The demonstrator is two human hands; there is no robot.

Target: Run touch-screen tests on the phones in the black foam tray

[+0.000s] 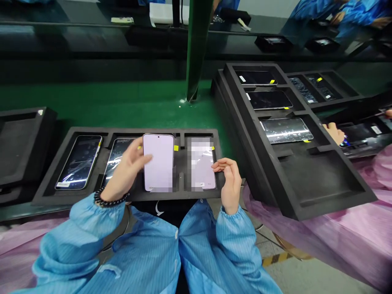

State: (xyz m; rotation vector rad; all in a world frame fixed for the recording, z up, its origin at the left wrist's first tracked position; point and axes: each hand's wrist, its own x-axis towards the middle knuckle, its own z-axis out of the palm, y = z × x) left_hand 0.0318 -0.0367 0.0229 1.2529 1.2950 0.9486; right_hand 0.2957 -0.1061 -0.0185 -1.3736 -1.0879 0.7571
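My left hand (130, 163) grips a smartphone (158, 159) with a lit pale lilac screen, thumb over its left edge, above a black foam tray (122, 198). In the tray's right compartment lies another lit smartphone (206, 163), partly pixelated. My right hand (229, 179) is beside that phone, fingers stretched toward its right edge; whether they touch it I cannot tell. A dark-screened smartphone (79, 161) rests in the far left compartment. Next to it lies another smartphone (118, 153), partly covered by my left hand. Yellow tabs stick out from several phones.
On the right, a stack of black trays (294, 163) holds three smartphones, with another tray (333, 81) behind. A co-worker's hand (335, 132) is beyond it. At left stands another black tray (21, 143). A green post (197, 49) rises from the green bench (137, 98).
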